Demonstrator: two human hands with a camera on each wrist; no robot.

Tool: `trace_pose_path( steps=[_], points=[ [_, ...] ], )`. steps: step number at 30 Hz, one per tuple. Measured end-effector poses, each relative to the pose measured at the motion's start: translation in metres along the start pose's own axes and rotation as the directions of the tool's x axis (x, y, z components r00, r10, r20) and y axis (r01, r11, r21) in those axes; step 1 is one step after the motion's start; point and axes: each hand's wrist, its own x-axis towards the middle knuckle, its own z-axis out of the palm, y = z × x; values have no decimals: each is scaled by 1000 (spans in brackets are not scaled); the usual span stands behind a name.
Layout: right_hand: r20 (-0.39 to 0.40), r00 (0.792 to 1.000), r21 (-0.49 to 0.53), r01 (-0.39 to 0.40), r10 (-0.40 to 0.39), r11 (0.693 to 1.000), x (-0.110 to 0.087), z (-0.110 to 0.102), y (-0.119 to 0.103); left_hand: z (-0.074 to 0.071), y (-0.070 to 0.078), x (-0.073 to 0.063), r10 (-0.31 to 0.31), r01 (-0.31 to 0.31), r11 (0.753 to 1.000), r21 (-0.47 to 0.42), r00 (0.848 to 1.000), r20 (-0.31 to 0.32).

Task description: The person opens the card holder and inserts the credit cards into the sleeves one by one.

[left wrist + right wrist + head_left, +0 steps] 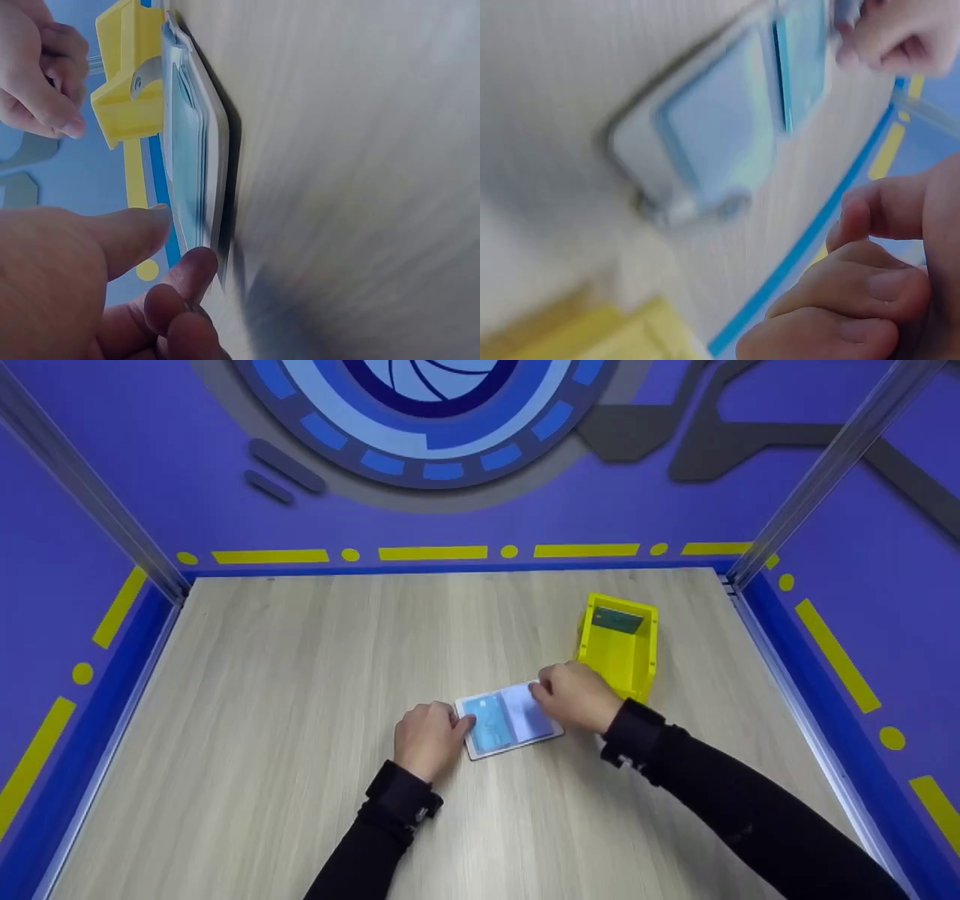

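Observation:
A small white clipboard [555, 730] lies tilted on the table, its metal clip [147, 76] at the right end. Light-blue layered sheets [489, 723] cover its left half, and a paler sheet [529, 712] covers the right. My left hand [429, 741] holds the clipboard's left edge, thumb [142, 231] on the upper side and index fingertip at the rim. Over the clip end is my right hand [577, 694], its fingers [840, 289] curled with nothing visible between them. In the left wrist view this right hand appears raised off the sheets.
A yellow open-topped bin [613, 654] stands just beyond my right hand, with a dark green panel [617, 619] against its inner far wall. Blue-purple walls [480, 529] with yellow markings enclose the wooden table [300, 675] at the back and both sides.

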Motion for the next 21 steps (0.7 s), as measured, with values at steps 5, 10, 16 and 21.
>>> trace_pose_path(
  steps=[5,10,16,21],
  points=[
    [-30,997,14,-65,66,998,-3,-14,15,0,0,0,-7,7,1000,0,1000,-6],
    [9,994,-53,-110,110,993,-5,-4,30,5,0,0,-9,9,1000,16,1000,23],
    [18,996,-119,-84,87,989,-1,16,39,9,1,-1,-13,13,1000,21,999,31],
    [32,991,-103,-125,129,987,3,19,42,8,1,0,-11,11,1000,10,999,33]
  ],
)
